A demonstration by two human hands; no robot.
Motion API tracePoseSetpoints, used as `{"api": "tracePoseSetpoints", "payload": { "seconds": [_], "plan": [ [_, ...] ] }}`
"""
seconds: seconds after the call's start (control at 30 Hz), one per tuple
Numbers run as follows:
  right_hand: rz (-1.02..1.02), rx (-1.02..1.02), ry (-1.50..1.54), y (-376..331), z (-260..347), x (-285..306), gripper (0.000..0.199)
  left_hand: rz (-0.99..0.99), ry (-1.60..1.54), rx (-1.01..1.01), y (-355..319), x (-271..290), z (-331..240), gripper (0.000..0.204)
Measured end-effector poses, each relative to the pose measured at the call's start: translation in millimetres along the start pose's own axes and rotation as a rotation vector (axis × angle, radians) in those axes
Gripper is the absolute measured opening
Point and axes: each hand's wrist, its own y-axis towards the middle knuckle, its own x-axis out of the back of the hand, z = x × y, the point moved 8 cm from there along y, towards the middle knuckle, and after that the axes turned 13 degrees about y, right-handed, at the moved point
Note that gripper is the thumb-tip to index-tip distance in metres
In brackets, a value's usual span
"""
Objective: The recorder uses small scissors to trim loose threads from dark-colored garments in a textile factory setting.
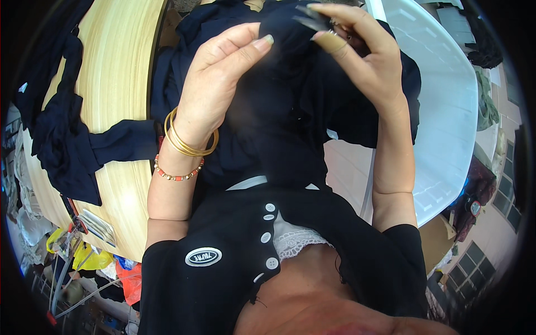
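Note:
Dark navy cloth (279,123) lies heaped over my lap and rises in front of me. My left hand (220,70), with gold bangles on its wrist, is closed in a pinch at the cloth's raised part, thumb against fingers. To its right, my right hand (365,58) grips thread snips (312,21), their grey blades apart and pointing left toward the cloth. Motion smears the blades, and the fingers partly hide the handle. A tan wrap covers my right thumb. Whether a thread lies between the blades is too small to tell.
On my left stands a light wood table (114,67) with more navy garment pieces (67,145) on it. A large white plastic tub (446,111) sits to my right. Colourful plastic bags (95,259) hang beyond the table's near corner.

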Motion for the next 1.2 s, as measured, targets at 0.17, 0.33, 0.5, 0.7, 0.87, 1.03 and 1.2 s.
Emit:
{"api": "tracePoseSetpoints", "payload": {
  "seconds": [0.17,0.33,0.5,0.7,0.87,1.03,1.2],
  "plan": [
    [0.076,0.205,-0.266,-2.9,13.6,-15.8,0.034,-0.050,-0.037,0.019,-0.7,2.9,1.7,0.026],
    [0.011,0.230,-0.367,-4.2,8.1,-17.4,0.034,-0.058,-0.090,0.025,-1.3,2.3,4.6,0.025],
    [0.004,0.256,-0.369,-5.6,8.2,-16.8,0.032,-0.060,0.018,0.027,0.0,2.7,7.9,0.024],
    [0.037,0.262,-0.332,-8.3,8.4,-18.6,0.037,-0.076,0.014,0.020,-3.2,-1.5,0.7,0.021],
    [0.060,0.243,-0.302,-0.4,16.7,-25.6,0.034,-0.097,0.076,0.044,-5.9,8.1,5.3,0.021],
    [0.013,0.215,-0.269,0.1,14.8,-18.3,0.027,-0.165,0.087,0.076,-1.3,8.3,5.3,0.008],
    [-0.245,-0.025,-0.065,-7.3,2.5,21.1,0.030,0.084,0.447,0.027,9.5,-6.7,0.4,0.019]
  ]
}}
